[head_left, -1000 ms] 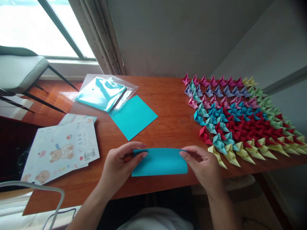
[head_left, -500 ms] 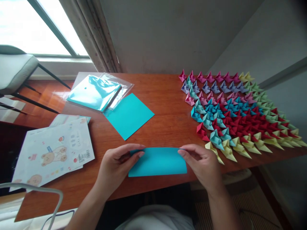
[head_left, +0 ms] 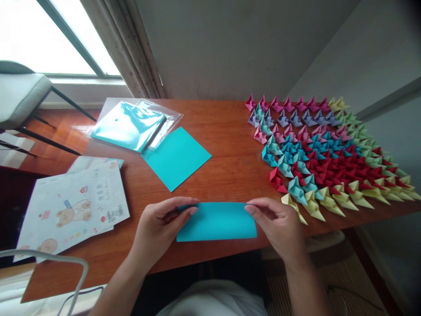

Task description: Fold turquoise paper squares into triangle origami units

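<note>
Between my hands, near the table's front edge, is a turquoise sheet of paper [head_left: 217,224] bent over into a wide rectangle. My left hand [head_left: 167,219] pinches its upper left corner between thumb and fingers. At the upper right corner, my right hand [head_left: 274,219] grips it the same way. The sheet's lower side bulges slightly, and its underside is hidden. Just beyond lies a flat turquoise square sheet [head_left: 179,160], turned like a diamond. Its upper left part meets a clear plastic packet of turquoise paper [head_left: 128,127].
Rows of folded paper boats [head_left: 329,162] in many colours cover the table's right side. Printed bear sheets [head_left: 74,208] lie at the left, with a grey curved tube [head_left: 49,256] in front. The wooden table [head_left: 226,127] borders a wall; a chair [head_left: 26,94] stands by the window.
Almost nothing differs. Both hands keep their pinch on the turquoise sheet in the same place, and the whole view has shifted very slightly.
</note>
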Motion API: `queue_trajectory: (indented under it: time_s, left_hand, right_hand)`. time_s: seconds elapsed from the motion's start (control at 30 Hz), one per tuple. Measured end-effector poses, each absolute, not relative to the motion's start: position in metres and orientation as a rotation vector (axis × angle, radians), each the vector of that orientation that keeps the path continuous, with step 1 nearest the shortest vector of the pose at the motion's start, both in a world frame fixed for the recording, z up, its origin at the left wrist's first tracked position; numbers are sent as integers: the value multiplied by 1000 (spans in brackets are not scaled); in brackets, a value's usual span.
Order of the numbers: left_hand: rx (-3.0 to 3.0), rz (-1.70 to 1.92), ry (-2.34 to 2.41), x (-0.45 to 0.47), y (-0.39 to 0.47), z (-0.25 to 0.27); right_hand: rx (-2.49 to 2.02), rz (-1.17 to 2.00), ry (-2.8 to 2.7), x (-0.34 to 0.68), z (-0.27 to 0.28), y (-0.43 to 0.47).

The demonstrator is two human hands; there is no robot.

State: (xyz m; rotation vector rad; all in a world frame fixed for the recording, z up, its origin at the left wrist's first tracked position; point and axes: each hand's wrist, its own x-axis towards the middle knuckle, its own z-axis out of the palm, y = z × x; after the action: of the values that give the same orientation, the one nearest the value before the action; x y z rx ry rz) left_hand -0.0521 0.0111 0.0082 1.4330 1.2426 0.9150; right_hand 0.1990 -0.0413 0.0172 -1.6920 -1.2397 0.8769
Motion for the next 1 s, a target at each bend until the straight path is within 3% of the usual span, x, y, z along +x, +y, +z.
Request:
queue_trajectory:
  time_s: [1.0]
  left_hand:
    - [1402,943,1221,-50,9,7]
  right_hand:
    - [-1787,819,-1297,203,13,-43]
